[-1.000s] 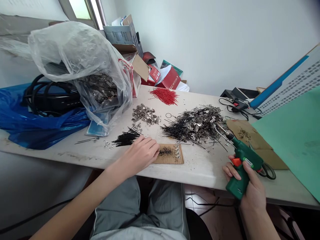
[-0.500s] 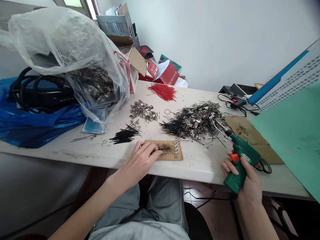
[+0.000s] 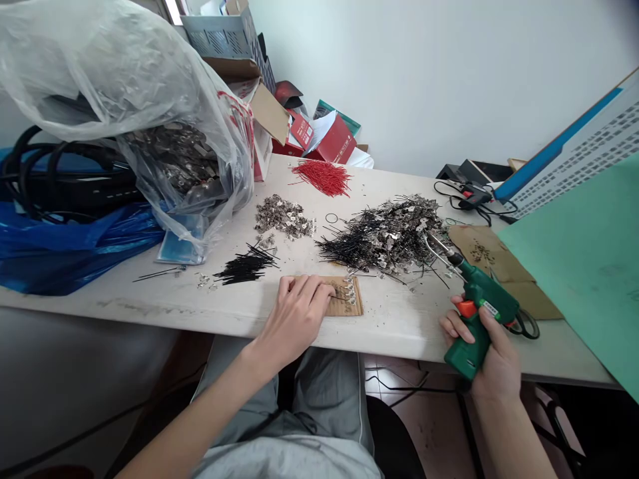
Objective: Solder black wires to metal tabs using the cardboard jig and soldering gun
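Observation:
My left hand (image 3: 299, 311) rests over the left part of a small cardboard piece (image 3: 344, 311), its fingers curled together. A thin black wire (image 3: 340, 299) sticks out from the fingertips toward a row of small metal terminals (image 3: 351, 291) along the cardboard's right edge. My right hand (image 3: 486, 346) is wrapped around the grip of a green soldering gun (image 3: 492, 289) with an orange trigger. The gun's metal tip points up and left, close to a heap of black wires with metal terminals (image 3: 389, 236). Palm and curled fingers hide much of the cardboard.
Loose black wires (image 3: 247, 265), a pile of metal terminals (image 3: 284, 216) and red wires (image 3: 323, 177) lie on the table (image 3: 164, 303). A plastic bag of metal parts (image 3: 174, 159) stands at left. A brown cardboard sheet (image 3: 529, 293) and a green sheet (image 3: 584, 246) are at right.
My left hand has slid right over the cardboard, covering its dark-stained middle. My right hand keeps the soldering gun in about the same place. The view has shifted slightly.

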Motion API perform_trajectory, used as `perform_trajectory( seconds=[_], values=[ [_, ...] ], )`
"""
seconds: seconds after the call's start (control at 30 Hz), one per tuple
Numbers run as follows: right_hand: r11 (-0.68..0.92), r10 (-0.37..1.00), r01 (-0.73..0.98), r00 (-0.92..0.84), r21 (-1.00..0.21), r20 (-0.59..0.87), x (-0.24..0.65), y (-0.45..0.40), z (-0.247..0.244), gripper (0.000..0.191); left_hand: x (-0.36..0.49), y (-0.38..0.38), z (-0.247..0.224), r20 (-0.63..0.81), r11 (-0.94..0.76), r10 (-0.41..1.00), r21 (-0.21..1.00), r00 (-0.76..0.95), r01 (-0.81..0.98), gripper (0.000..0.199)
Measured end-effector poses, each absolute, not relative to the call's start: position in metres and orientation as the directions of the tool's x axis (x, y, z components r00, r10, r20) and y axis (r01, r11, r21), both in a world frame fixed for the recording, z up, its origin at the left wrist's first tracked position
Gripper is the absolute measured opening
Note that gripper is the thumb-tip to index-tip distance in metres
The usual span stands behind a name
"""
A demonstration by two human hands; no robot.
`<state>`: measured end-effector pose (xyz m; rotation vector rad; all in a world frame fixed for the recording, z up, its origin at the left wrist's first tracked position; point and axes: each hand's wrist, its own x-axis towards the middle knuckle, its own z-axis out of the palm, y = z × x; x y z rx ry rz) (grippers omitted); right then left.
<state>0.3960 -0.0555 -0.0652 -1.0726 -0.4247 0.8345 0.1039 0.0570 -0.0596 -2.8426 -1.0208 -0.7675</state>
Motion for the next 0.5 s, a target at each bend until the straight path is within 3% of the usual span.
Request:
perform_trajectory(
  seconds=[0.2,0.3,0.5],
  values=[
    [0.27,0.724,-0.226,0.689,-0.936,0.043,0.381,-0.06,-0.062,0.02,0.107,0.059,-0.062,0.537,-0.774,0.611,0.25,0.582,0.582,0.018],
    [0.186,0.758,-0.122,0.649,-0.975,0.064,0.363,-0.079,-0.058,0.02,0.107,0.059,-0.062,0.576,-0.775,0.606,0.274,0.548,0.569,0.015],
    [-0.063,0.748,-0.079,0.656,-0.995,-0.1,0.323,-0.128,-0.053,0.026,0.107,0.059,-0.066,0.594,-0.781,0.586,0.233,0.551,0.579,0.014]
  ],
)
